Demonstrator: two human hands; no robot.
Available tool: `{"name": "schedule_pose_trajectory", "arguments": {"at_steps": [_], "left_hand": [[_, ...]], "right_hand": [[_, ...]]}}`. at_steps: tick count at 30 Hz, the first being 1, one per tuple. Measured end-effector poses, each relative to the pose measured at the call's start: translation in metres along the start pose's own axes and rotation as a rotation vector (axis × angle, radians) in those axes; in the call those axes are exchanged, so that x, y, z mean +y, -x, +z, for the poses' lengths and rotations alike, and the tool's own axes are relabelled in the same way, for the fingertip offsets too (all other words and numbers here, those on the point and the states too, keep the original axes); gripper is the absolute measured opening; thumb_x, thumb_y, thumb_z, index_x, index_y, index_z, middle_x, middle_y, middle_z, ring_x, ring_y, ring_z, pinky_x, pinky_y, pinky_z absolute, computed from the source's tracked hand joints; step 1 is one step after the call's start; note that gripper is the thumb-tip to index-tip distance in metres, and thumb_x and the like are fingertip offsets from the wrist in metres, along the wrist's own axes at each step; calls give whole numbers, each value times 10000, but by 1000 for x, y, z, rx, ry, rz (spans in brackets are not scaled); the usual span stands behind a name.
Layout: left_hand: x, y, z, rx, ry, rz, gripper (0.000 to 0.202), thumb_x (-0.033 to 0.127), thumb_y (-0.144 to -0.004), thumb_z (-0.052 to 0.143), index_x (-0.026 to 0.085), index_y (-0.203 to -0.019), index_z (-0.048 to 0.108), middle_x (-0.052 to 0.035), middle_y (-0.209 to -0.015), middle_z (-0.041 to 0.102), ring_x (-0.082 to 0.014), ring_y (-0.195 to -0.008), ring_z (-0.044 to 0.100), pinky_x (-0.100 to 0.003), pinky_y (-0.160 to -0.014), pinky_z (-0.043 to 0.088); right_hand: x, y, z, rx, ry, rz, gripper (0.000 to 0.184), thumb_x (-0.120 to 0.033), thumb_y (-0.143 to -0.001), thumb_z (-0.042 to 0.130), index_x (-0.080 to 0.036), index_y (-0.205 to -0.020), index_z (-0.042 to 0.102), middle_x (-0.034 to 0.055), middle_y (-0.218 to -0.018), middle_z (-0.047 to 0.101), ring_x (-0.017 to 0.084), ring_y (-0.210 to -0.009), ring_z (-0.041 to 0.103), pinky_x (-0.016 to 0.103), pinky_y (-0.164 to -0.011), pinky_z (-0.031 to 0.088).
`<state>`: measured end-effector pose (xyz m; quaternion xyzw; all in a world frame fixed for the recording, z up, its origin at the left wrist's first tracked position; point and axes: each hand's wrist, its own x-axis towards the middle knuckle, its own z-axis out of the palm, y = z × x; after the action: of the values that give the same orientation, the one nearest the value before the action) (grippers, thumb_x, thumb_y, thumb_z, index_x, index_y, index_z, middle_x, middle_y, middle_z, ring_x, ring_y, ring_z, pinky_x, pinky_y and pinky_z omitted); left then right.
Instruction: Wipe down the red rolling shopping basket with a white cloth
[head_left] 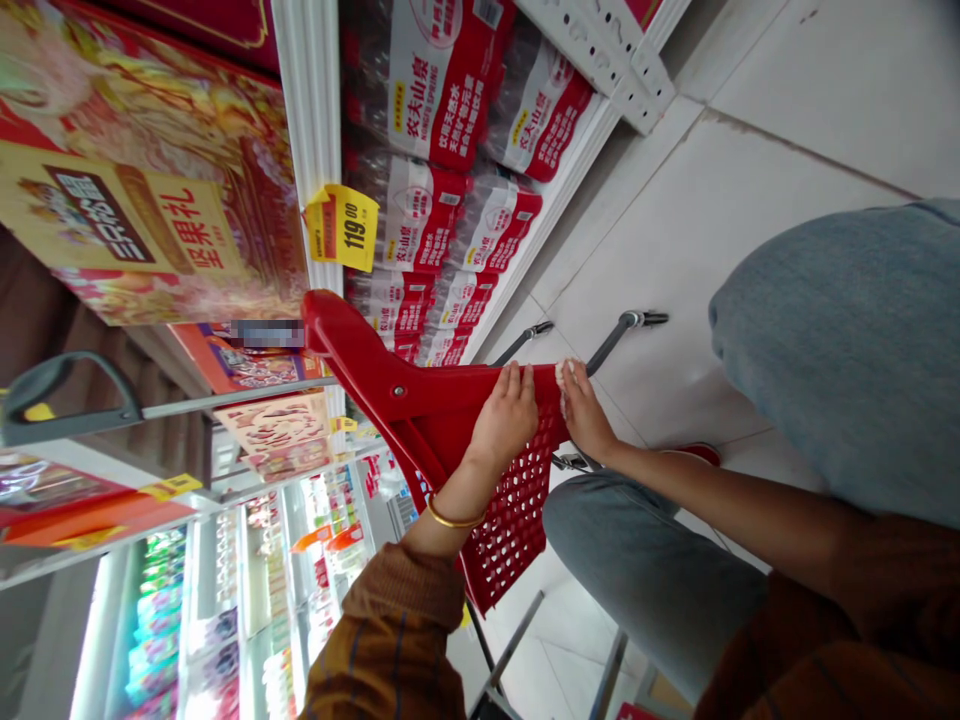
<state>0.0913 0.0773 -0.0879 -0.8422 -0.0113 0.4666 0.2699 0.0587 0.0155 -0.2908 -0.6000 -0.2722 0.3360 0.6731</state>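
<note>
The view is turned sideways, with the floor at the right. A red plastic shopping cart (442, 400) with a perforated side fills the middle. Across its side lies my left hand (506, 415), wearing a gold bangle (454, 515); its fingers are stretched out and close together, with the tips at the cart's edge and the thumb hidden. Close beside it, my right hand (589, 415) presses a small white cloth (564, 378) against the same edge. Most of the cloth is covered by the fingers.
Packs of bottled water (427, 90) fill a white shelf (311, 120) bearing a yellow price tag (343, 227). Gift boxes (150, 200) stand nearby. A caster (641, 319) rests on the tiled floor (795, 180). My jeans-clad knee (825, 340) is close. A grey loop handle (67, 370) extends at the left.
</note>
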Motion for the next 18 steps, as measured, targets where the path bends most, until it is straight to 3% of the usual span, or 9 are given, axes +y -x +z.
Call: {"name": "schedule_pose_trajectory", "arguments": {"at_steps": [9,15,18], "left_hand": [[-2,1,-5,-13,-18,-9,477,124,-952,292,-1,-1393,423,-204,-1450,444,-313,-1363,405,-442,-1158,311],[-8,4,-6,-30,18,-10,470,119,-952,288,-17,-1375,441,-195,-1465,424,-265,-1386,376,-382,-1177,284],[-13,13,-11,-2,11,-57,474,128,-955,287,-24,-1382,425,-203,-1487,381,-281,-1403,345,-420,-1186,261]], "right_hand": [[-42,-7,3,-47,-98,-135,684,-69,-948,269,-333,-1527,20,23,-1619,73,217,-1485,51,507,-1195,207],[-34,-8,-1,-18,-38,-144,657,-100,-969,262,-330,-1526,1,29,-1621,52,233,-1487,32,528,-1191,201],[-28,-9,-2,14,-4,-102,651,-105,-971,251,-319,-1527,-13,39,-1621,46,241,-1487,28,536,-1189,205]]}}
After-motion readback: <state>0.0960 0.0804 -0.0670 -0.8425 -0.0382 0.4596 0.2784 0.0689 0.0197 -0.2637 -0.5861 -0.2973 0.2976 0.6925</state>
